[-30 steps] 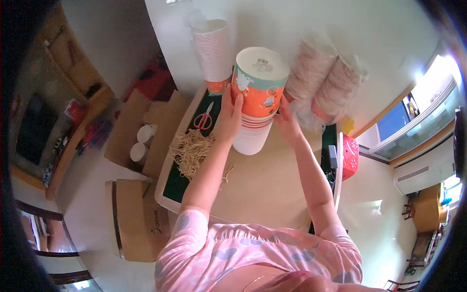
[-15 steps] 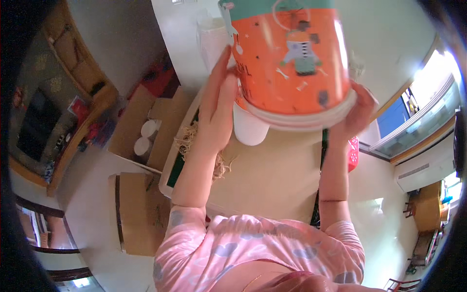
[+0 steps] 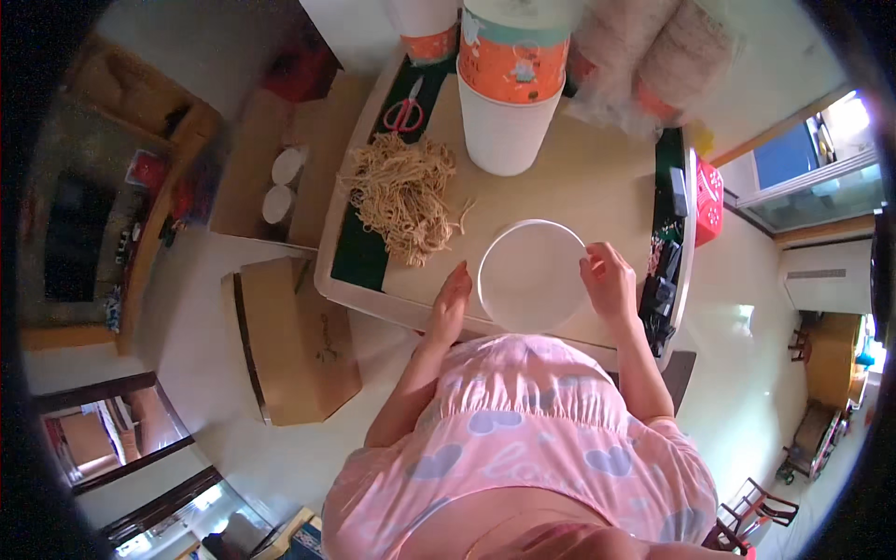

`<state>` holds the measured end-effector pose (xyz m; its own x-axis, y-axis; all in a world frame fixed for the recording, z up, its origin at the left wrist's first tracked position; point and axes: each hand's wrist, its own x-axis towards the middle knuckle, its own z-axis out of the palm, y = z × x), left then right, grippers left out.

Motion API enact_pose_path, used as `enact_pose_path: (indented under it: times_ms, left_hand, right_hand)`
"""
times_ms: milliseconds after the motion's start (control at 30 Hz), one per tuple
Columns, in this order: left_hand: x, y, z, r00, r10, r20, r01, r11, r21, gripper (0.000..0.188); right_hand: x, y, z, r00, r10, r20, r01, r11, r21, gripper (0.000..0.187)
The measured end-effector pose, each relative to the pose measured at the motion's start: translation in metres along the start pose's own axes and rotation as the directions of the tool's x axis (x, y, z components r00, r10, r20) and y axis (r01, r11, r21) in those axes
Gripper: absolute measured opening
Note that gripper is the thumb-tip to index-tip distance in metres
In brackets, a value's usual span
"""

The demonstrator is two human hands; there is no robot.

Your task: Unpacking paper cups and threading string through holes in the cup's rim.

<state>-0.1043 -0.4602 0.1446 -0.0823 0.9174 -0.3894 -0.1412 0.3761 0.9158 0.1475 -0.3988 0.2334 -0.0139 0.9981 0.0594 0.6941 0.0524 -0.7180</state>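
A round white-lined paper bucket is at the near edge of the table in front of me, its mouth facing up and its inside showing. My right hand pinches its rim on the right side. My left hand is beside the bucket's left side, fingers stretched, seemingly just apart from it. The bucket's outer wall is hidden from above. Left of it lies a loose heap of tan paper-like strands, with red-handled scissors beyond.
A tall stack of orange, green and white buckets stands at the table's far middle. Plastic-wrapped bundles are at the back right. Dark small items line the right edge. Cardboard boxes stand left of the table, beside a red basket at right.
The orange bucket has come down from high in front of me to the table's near edge, its mouth now upward. My left hand has let go; my right hand still has the rim.
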Motion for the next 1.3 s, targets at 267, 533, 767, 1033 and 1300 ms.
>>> enact_pose_path:
  times_ms: [267,533,767,1033,1300]
  left_hand:
    - [0.009,-0.011,-0.003,0.978,0.207,-0.010,-0.207,0.977,-0.057,0.037]
    - [0.021,-0.023,-0.005,0.982,0.186,-0.015,-0.186,0.980,-0.073,0.033]
    - [0.019,0.005,-0.004,0.909,0.385,0.163,-0.417,0.825,0.381,0.073]
    - [0.042,-0.030,-0.002,0.816,0.465,0.343,-0.577,0.630,0.519,0.101]
    - [0.040,-0.009,0.003,0.997,0.063,-0.051,-0.053,0.984,0.170,0.076]
  right_hand:
    - [-0.008,0.015,0.017,0.993,0.107,0.039,-0.105,0.993,-0.052,0.015]
    - [-0.006,0.016,0.014,0.991,0.092,0.100,-0.093,0.996,0.002,0.017]
    - [-0.001,0.018,0.006,0.970,0.211,0.123,-0.226,0.966,0.126,0.024]
    - [-0.002,-0.001,-0.037,0.987,0.146,-0.060,-0.121,0.942,0.313,0.021]
    - [-0.012,0.037,-0.129,0.811,0.182,-0.557,-0.058,0.971,0.232,0.016]
